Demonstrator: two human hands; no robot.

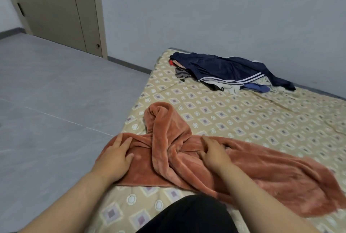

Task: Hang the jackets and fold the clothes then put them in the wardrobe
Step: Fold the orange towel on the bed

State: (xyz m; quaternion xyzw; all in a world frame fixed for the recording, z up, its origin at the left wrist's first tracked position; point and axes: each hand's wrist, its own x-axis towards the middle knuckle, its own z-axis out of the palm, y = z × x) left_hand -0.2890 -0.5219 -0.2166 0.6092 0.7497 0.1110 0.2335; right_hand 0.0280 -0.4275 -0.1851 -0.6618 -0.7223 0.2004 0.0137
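Note:
A fuzzy salmon-pink garment (pixel 243 165) lies spread across the near part of the patterned mattress (pixel 262 116), its hood or sleeve bunched up toward the far left. My left hand (pixel 114 157) rests flat on the garment's left end, fingers straight. Near the garment's middle, my right hand (pixel 213 152) presses down beside a twisted fold, its fingers slightly bent. A pile of other clothes (pixel 230 73), topped by a navy jacket with white stripes, sits at the mattress's far end by the wall.
Grey tiled floor (pixel 56 92) spreads to the left of the mattress. A beige door or wardrobe panel (pixel 56 8) stands at the far left against the pale wall. My dark-clothed knee (pixel 187 216) is at the bottom edge.

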